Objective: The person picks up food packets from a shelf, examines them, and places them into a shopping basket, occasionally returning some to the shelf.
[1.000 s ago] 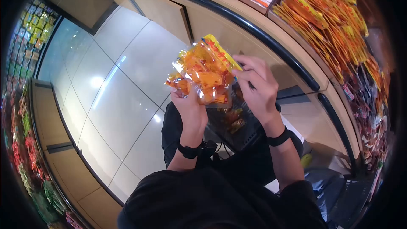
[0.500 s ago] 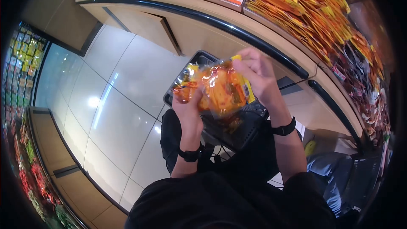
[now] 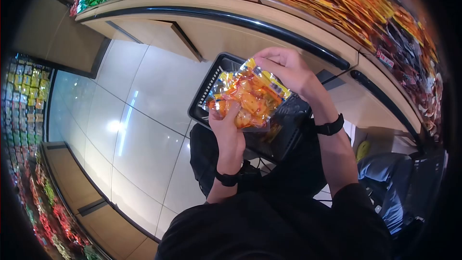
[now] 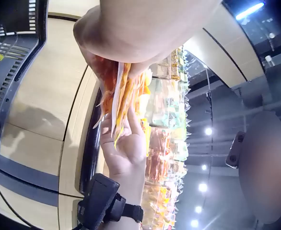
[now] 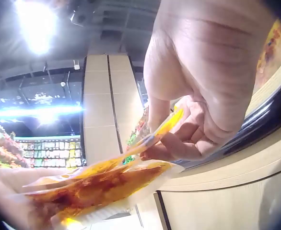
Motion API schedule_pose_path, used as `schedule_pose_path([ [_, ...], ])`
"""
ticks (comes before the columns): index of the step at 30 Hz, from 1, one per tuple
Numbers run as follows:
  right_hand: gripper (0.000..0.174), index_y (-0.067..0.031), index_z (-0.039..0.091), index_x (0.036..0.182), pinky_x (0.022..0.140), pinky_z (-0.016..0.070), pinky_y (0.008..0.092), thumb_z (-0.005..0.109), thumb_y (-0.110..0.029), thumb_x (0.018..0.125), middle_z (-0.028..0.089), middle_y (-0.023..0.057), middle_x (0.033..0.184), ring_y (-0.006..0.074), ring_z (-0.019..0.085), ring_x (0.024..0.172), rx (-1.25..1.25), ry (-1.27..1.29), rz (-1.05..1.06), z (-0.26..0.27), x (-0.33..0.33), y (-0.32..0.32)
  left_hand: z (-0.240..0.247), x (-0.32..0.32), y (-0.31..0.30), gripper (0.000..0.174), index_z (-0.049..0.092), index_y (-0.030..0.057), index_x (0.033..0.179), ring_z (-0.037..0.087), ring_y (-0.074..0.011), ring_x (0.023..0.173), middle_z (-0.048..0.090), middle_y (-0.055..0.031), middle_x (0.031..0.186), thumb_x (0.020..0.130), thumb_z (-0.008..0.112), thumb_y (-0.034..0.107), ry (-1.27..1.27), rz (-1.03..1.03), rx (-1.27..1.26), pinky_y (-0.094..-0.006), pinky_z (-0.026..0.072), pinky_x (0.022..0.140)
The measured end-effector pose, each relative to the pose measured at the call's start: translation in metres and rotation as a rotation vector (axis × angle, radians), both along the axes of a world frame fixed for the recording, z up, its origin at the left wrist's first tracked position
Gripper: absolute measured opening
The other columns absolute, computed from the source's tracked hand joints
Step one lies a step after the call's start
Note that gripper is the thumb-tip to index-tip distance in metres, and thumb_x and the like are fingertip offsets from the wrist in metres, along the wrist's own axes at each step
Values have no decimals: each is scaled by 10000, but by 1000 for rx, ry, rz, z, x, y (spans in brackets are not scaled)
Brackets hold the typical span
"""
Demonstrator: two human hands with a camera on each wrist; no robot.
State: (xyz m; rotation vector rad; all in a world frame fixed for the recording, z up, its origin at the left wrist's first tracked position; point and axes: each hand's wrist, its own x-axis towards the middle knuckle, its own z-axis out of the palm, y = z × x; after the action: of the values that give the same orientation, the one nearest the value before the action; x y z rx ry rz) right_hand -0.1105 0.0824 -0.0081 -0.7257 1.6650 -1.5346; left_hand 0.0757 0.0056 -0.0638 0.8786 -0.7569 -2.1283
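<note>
Several clear packets of orange food with yellow tops (image 3: 252, 98) are held together above a black basket (image 3: 208, 78). The left hand (image 3: 227, 127) grips their lower left part, its thumb across the front packet. At the upper edge the right hand (image 3: 286, 67) pinches a packet between thumb and fingers. In the left wrist view the packets (image 4: 119, 96) stand edge-on, side by side, between the left hand (image 4: 150, 28) and the right hand (image 4: 128, 148). The right wrist view shows the right hand (image 5: 203, 72) pinching one packet's yellow end (image 5: 171, 122).
A display shelf with a dark rail (image 3: 211, 13) holds rows of orange packets (image 3: 327, 5) along the top. Wooden cabinets (image 3: 72, 173) stand at the left over a tiled floor (image 3: 149, 98). Another person's jeans (image 3: 385, 178) show at the right.
The packets have turned, their front now facing up, and sit lower against the shelf. More of the basket has come into view under them. Both hands still hold the packets.
</note>
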Motion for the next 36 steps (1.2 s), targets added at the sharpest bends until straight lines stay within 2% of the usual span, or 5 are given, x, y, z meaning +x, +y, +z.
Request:
schedule_pose_path([
  [16, 316, 64, 680, 1099, 773, 560, 276, 801, -125, 878, 752, 93, 956, 103, 687, 860, -56, 55, 263, -22, 3, 6, -27, 1, -8, 370, 525, 30, 1315, 680, -238, 1098, 640, -123, 1251, 965, 614, -47, -47, 104, 10, -387, 595, 919],
  [23, 224, -63, 689, 1101, 922, 532, 338, 673, 8, 889, 705, 111, 1128, 277, 680, 1027, -240, 719, 124, 47, 36, -1, -19, 6, -36, 411, 573, 0, 1270, 694, -246, 1059, 662, -116, 1194, 880, 675, -80, -8, 38, 33, -373, 596, 898],
  [27, 229, -74, 697, 981, 1120, 332, 458, 593, 81, 848, 664, 55, 1096, 255, 548, 1235, -389, 1101, 330, 62, 54, -13, -34, 25, -45, 412, 551, 51, 1348, 676, -232, 1113, 650, -95, 1240, 950, 657, 73, 173, -90, 171, -403, 581, 956],
  [31, 189, -61, 717, 895, 1044, 416, 435, 578, 52, 834, 681, 77, 1053, 258, 610, 1137, -407, 1029, 359, 50, 48, -12, -31, 32, -52, 421, 508, 55, 1374, 675, -259, 1118, 624, -118, 1275, 971, 631, 57, 132, -17, 200, -425, 583, 962],
  [36, 156, 1, 708, 975, 910, 515, 353, 578, 32, 896, 702, 121, 979, 236, 677, 987, -94, 488, 368, 40, 50, -9, 4, 29, -38, 339, 497, 15, 1341, 689, -312, 1106, 616, -184, 1278, 1016, 588, 33, 111, 135, -2, -437, 615, 925],
])
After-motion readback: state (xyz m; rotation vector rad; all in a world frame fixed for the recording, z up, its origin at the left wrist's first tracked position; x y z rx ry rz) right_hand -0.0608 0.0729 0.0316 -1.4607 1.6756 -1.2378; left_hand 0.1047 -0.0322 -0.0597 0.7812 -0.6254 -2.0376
